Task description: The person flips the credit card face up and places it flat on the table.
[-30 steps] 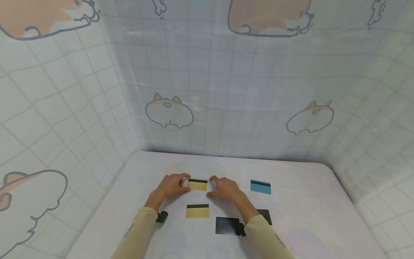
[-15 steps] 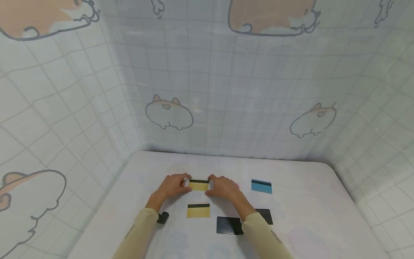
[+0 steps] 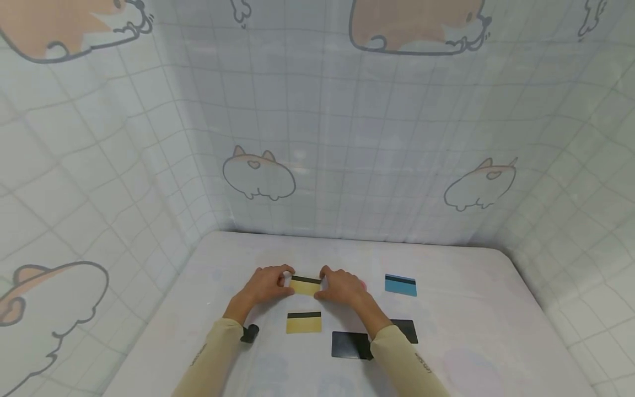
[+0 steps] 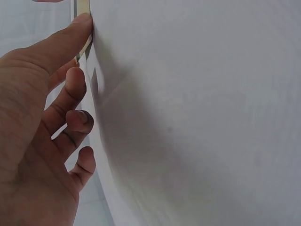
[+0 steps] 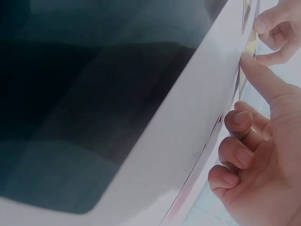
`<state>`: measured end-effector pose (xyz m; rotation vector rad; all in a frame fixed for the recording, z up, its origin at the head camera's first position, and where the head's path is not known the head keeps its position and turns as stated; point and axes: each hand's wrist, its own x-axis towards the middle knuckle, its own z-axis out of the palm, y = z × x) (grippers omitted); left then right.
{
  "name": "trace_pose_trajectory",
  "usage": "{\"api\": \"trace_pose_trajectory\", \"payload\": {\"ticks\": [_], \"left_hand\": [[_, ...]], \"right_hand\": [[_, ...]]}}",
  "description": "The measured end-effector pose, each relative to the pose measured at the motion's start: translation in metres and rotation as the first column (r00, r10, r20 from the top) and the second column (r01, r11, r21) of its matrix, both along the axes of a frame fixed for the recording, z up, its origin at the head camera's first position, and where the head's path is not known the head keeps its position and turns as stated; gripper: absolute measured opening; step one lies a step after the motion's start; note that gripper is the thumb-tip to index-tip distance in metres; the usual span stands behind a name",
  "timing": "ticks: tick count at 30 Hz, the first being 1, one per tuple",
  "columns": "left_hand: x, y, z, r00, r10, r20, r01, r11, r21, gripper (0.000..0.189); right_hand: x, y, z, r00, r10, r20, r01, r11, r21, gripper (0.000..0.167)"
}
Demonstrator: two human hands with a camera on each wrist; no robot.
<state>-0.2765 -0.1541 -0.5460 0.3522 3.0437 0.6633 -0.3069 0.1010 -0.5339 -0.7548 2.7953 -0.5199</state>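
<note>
A yellow magnetic-stripe card [image 3: 305,286] sits between my two hands near the table's far middle, slightly tilted, its dark stripe on the far side. My left hand [image 3: 265,285] pinches its left end between thumb and forefinger. At the right end, my right hand [image 3: 343,288] pinches the card in the same way. In the left wrist view, the left thumb presses on the card [image 4: 83,6] while the other fingers are loosely bent. The right wrist view shows my right thumb at the card's [image 5: 252,44] edge, facing the left hand [image 5: 281,28].
Nearer me lies a second yellow card [image 3: 304,323]. A blue striped card [image 3: 401,285] is at the right. Two black cards [image 3: 349,345] [image 3: 405,331] lie by my right forearm, partly covered. The white table [image 3: 461,309] meets patterned curtains [image 3: 322,165] at its back and sides.
Both hands have closed in on the far yellow card, the right one moving slightly left. The card has turned a little, its right end now nearer me.
</note>
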Motion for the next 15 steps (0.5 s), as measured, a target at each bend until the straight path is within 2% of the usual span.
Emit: {"api": "trace_pose_trajectory", "payload": {"ticks": [8,15], "left_hand": [[0.0051,0.0012,0.0027,1.000,-0.007,0.029,0.008,1.000,-0.015,0.056],[0.0089,0.0010,0.0065,1.000,-0.014,-0.020,0.013,0.999,-0.037,0.058]], "right_hand": [[0.0021,0.0009,-0.0014,1.000,0.004,-0.003,-0.004,1.000,-0.006,0.054],[0.0036,0.0007,-0.0011,1.000,0.010,0.000,-0.010,1.000,-0.017,0.055]]}}
